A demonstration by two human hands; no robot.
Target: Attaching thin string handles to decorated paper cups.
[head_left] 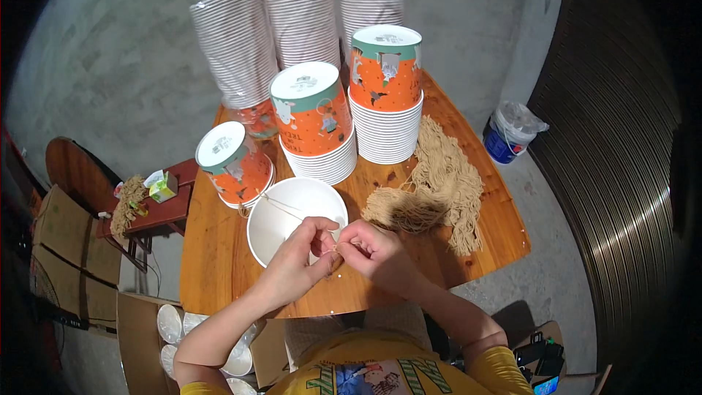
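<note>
Two grips (pixel 298 254) (pixel 378 254) on one string (pixel 284 209)

Head view, wide fisheye. The left camera of a head-worn pair is looking steeply down and forward across the wooden table (pixel 219 263). It is viewing the left hand (pixel 298 256) and right hand (pixel 380 257) from above and behind, fairly near, just below mid-field. The wearer's yellow shirt (pixel 314 367) is entering at the bottom, the grey wall (pixel 131 51) is standing farther off at the top, and the lens is bowing the ribbed shutter (pixel 618 153) along the right rim.
</note>
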